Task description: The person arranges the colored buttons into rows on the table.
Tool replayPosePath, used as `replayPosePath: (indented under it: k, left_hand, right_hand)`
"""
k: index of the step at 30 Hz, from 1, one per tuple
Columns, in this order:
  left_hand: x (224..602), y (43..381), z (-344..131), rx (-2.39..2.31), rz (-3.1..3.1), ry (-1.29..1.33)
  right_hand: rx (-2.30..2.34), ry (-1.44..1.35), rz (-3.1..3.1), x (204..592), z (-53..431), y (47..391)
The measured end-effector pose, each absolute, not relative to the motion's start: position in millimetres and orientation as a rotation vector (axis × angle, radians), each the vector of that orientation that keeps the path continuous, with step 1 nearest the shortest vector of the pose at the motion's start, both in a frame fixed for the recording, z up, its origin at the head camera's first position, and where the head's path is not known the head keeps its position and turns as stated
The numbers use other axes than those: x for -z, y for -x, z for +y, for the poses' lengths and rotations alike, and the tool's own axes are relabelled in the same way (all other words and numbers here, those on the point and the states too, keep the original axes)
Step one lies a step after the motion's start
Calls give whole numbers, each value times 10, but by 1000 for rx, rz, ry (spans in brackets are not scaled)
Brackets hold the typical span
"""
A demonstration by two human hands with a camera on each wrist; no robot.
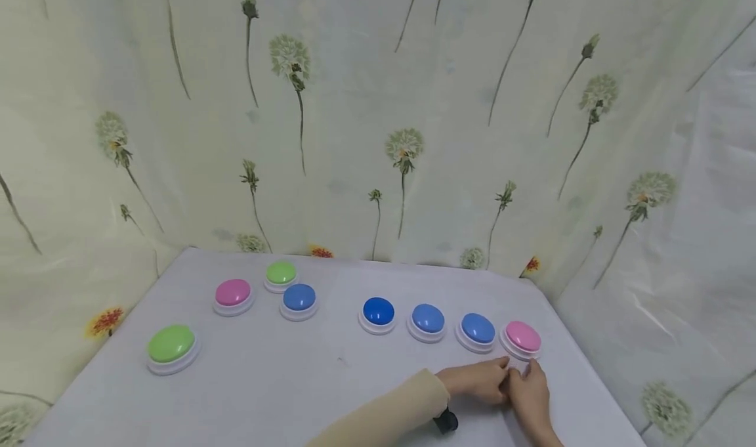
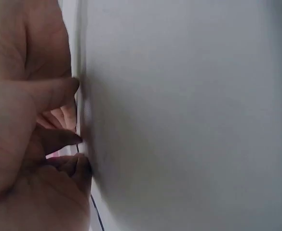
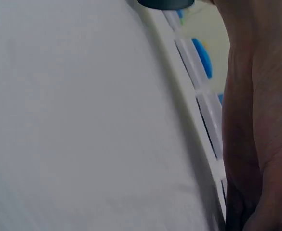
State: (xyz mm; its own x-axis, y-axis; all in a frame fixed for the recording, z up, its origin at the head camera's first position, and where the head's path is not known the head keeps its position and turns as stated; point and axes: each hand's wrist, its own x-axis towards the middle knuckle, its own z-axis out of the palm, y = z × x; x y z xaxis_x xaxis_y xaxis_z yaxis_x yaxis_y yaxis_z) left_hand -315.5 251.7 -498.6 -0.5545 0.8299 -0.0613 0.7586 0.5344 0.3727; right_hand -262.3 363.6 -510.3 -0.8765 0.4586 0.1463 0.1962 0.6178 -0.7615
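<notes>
In the head view both hands meet on the white tabletop, right in front of a pink push button (image 1: pixel 523 336) on a round white base. My left hand (image 1: pixel 480 379) reaches in from the left in a cream sleeve, its fingertips beside those of my right hand (image 1: pixel 530 394). The right fingertips come close to the button's front rim. Seen from the left wrist, a thumb (image 2: pixel 59 91) and bent fingertips meet the white surface. Where the two hands join, the fingers overlap, and I cannot tell whether they pinch anything. The right wrist view hides the right fingertips.
Left of the pink button stand a blue button (image 1: pixel 478 329), another blue one (image 1: pixel 428 319) and a darker blue one (image 1: pixel 378 312). Farther left are a blue (image 1: pixel 298 298), a pink (image 1: pixel 233 293) and two green buttons (image 1: pixel 170 344). A flowered curtain (image 1: pixel 348 138) surrounds the table.
</notes>
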Motion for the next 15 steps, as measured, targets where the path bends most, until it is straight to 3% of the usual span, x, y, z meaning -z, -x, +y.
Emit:
replayPosePath:
  k: [6,15]
  left_hand:
    - [5016,3167,2158,-537,2280,-1486]
    - [4918,3056,1346,-600,2044,-1454]
  right_hand:
    - [-1458,641,-2517,5067,3335,2471]
    - [-1337,499,-2691,5023,2932,2254]
